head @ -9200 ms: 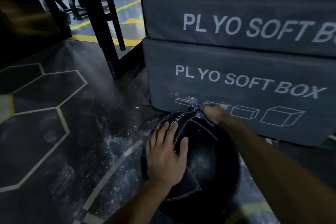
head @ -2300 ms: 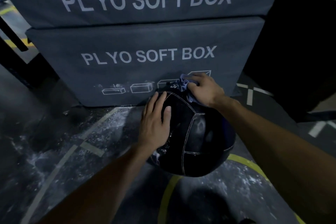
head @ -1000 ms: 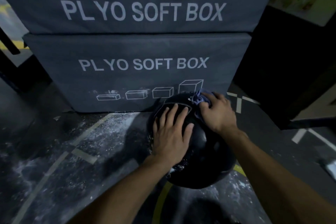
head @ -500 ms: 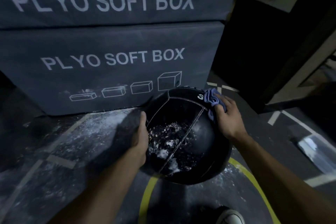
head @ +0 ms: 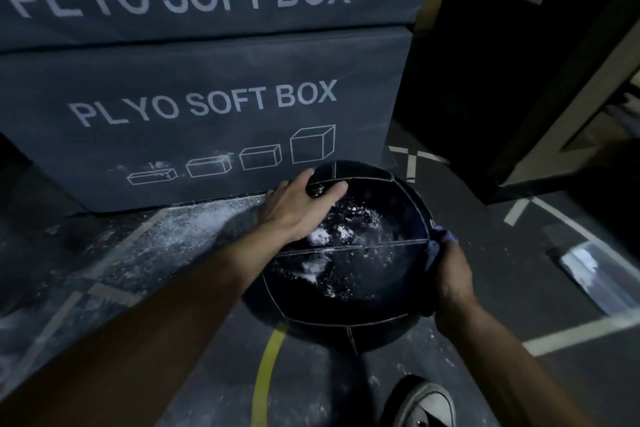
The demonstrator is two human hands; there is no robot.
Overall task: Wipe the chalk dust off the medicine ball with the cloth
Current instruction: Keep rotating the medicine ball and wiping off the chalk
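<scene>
**Item: medicine ball, chalk-soiled, wiping in hand**

Location: the medicine ball (head: 346, 253) sits on the dark gym floor (head: 502, 270), just in front of the lower of two stacked plyo soft boxes (head: 207, 107).

Condition: black, panelled with pale seams; the upward-facing panels carry a thick patch of white chalk dust (head: 332, 239). Loose chalk also lies on the floor beside it.

Hands: the left hand (head: 298, 204) lies flat on the upper left of the ball, fingers extended, gripping nothing. The right hand (head: 450, 274) clutches the bunched blue cloth (head: 440, 243) against the ball's right flank.

Handling: probably heavy and slow to roll, with a slightly yielding shell and a smooth, chalk-slick skin. Best steadied by a broad palm over a clean panel, opposite the wiping hand.

Remaining: the chalk patch appears untouched; wiping looks far from complete.

Also present: a shoe toe (head: 422, 402), floor markings.
</scene>
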